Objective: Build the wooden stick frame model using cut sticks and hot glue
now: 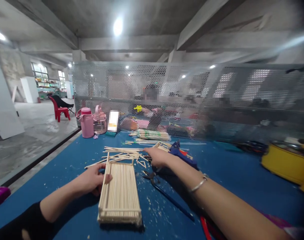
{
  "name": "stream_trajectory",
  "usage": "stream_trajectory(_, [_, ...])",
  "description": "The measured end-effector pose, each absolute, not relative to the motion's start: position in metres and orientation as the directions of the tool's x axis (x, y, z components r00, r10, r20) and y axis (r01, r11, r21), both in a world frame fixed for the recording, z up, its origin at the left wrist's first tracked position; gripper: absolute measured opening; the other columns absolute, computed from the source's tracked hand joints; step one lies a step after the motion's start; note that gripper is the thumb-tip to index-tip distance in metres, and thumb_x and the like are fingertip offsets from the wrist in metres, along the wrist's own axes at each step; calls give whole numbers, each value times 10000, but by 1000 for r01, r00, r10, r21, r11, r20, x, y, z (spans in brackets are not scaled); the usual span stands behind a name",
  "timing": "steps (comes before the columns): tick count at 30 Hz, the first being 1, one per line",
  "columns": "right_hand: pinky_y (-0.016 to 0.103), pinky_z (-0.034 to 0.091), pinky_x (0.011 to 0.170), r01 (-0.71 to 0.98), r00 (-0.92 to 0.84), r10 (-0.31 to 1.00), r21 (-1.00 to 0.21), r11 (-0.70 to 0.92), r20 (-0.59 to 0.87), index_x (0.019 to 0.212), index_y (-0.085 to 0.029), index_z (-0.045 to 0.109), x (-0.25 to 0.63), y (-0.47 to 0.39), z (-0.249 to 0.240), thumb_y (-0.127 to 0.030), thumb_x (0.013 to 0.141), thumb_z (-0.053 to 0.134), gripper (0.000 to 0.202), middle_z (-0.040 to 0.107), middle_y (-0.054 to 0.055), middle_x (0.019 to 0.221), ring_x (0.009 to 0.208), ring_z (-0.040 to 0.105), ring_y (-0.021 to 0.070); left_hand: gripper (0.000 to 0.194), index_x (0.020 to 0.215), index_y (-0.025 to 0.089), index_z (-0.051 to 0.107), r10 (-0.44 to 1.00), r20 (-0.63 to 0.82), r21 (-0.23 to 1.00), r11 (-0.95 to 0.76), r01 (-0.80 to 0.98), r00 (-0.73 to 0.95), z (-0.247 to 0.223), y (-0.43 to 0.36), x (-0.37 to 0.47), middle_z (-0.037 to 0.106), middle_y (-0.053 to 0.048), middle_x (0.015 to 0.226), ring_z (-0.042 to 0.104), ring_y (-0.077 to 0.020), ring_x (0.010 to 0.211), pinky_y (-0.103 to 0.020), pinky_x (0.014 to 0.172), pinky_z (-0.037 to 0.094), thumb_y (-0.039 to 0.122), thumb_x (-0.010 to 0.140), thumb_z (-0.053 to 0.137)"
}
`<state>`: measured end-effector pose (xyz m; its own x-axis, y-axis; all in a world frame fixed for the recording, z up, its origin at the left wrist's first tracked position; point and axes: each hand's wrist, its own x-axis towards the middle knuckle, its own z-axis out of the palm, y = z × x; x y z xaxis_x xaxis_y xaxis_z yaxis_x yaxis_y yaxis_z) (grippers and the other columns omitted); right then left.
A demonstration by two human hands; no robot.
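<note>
A long rectangular frame of pale wooden sticks [123,186] rests on the blue table, its slatted face up. My left hand [95,178] grips its left rail, the thumb and fingers on either side of the stick edge. Farther right, my right hand [155,156] reaches over the right end of a loose pile of thin sticks [124,150]; whatever its fingertips hold is too small to make out. Dark-jawed pliers [152,178] lie just below that hand. A blue glue gun [183,155] is beside the right forearm.
Bundled sticks in plastic [153,135] lie at the back, near a smaller stick frame [163,145]. A pink jug [87,123] and clear bottle [100,123] stand back left. A yellow container [286,163] is at right. A perforated metal screen [132,83] borders the table.
</note>
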<state>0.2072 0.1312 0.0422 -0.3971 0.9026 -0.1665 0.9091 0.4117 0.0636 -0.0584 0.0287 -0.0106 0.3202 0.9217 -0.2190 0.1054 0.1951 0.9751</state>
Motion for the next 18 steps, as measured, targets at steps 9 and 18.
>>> stream_trajectory(9, [278, 426, 682, 921, -360, 906, 72, 384, -224, 1160, -91, 504, 207, 147, 29, -84, 587, 571, 577, 630, 180, 1066, 953, 597, 271, 664, 1146, 148, 460, 943, -306, 937, 274, 218, 129, -12, 28, -105, 591, -23, 757, 572, -152, 611, -233, 505, 426, 493, 627, 688])
stream_trajectory(18, [212, 406, 554, 887, -449, 849, -26, 461, -278, 1099, -164, 551, 193, 162, 41, -159, 598, 643, 509, 676, 34, 887, 748, 612, 161, 609, 1074, 150, 492, 950, -306, 916, 273, 295, 70, -4, 24, -101, 583, -35, 780, 557, -173, 655, -249, 521, 416, 561, 644, 628])
